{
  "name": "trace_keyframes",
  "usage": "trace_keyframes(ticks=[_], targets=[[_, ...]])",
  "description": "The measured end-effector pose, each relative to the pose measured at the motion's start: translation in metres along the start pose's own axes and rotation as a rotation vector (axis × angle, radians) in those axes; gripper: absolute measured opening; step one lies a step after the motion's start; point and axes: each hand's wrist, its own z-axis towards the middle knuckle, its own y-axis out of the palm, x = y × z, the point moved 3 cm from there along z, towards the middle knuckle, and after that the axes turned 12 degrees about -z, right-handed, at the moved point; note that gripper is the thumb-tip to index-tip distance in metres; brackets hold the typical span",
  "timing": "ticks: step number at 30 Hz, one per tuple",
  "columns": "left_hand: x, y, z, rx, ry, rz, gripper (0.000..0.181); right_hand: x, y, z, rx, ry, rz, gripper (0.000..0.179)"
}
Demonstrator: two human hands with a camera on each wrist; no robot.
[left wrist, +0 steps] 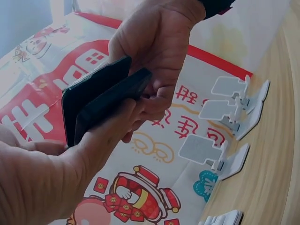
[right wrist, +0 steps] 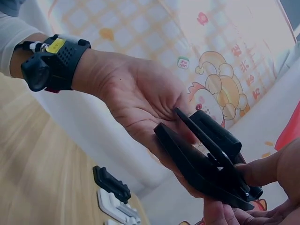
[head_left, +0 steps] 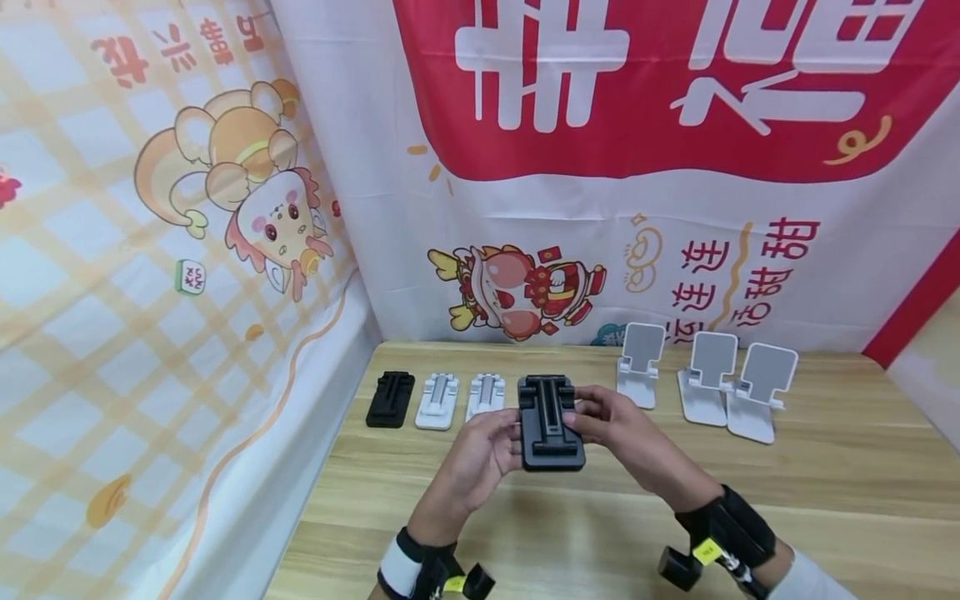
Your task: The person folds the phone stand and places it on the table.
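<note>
Apparently unfolding is in hand: the right hand [head_left: 615, 425] pinches the right edge of the black stand [head_left: 552, 425], thumb on its front, and the left hand [head_left: 482, 458] grips the left edge. It is held above the wooden table [head_left: 615, 525], its halves [right wrist: 182, 159] partly apart; next calls for steadying one and swinging the other. From it, folded stands [head_left: 390, 400] lie toward nine o'clock, three upright stands [head_left: 712, 358] at two, a banner [head_left: 517, 212] at twelve, a checked cloth [head_left: 75, 283] at ten.

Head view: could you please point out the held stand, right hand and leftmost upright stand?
Held stand [head_left: 552, 423], head view: middle of its face.
Right hand [head_left: 630, 427], head view: middle of the hand.
Leftmost upright stand [head_left: 642, 350], head view: grey panel.
</note>
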Motion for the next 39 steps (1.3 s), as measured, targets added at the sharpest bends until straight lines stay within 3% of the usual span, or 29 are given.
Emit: trace_keyframes(ticks=[4,12,16,21,25,28,30,34,37,39], targets=[[-0.001,0.002,0.001,0.048,0.008,0.084,0.053,0.001,0.0,0.001,-0.002,-0.022,-0.022,0.062],[-0.005,0.003,0.001,0.146,0.006,0.275,0.047,0.004,0.003,0.003,0.021,-0.051,-0.045,0.053],[-0.004,0.004,0.002,0.233,0.043,0.446,0.048,0.006,0.004,0.003,0.032,-0.037,-0.031,0.05],[-0.005,0.016,-0.001,0.385,0.114,0.904,0.067,0.007,0.009,0.004,0.023,-0.056,-0.018,0.045],[-0.007,0.029,-0.004,0.424,0.166,1.313,0.092,0.008,0.013,0.003,-0.008,-0.081,-0.004,0.045],[-0.01,0.035,-0.004,0.443,0.212,1.5,0.099,0.009,0.016,0.002,-0.028,-0.083,0.006,0.047],[-0.01,0.035,-0.004,0.465,0.236,1.551,0.097,0.008,0.017,0.002,-0.038,-0.079,0.011,0.048],[-0.009,0.029,-0.003,0.512,0.26,1.564,0.091,0.009,0.02,0.004,-0.054,-0.071,-0.002,0.047],[-0.006,0.015,-0.003,0.559,0.258,1.568,0.086,0.01,0.019,0.007,-0.041,-0.075,-0.045,0.045],[-0.002,0.0,-0.004,0.605,0.253,1.563,0.083,0.014,0.012,0.011,0.007,-0.106,-0.13,0.045]])
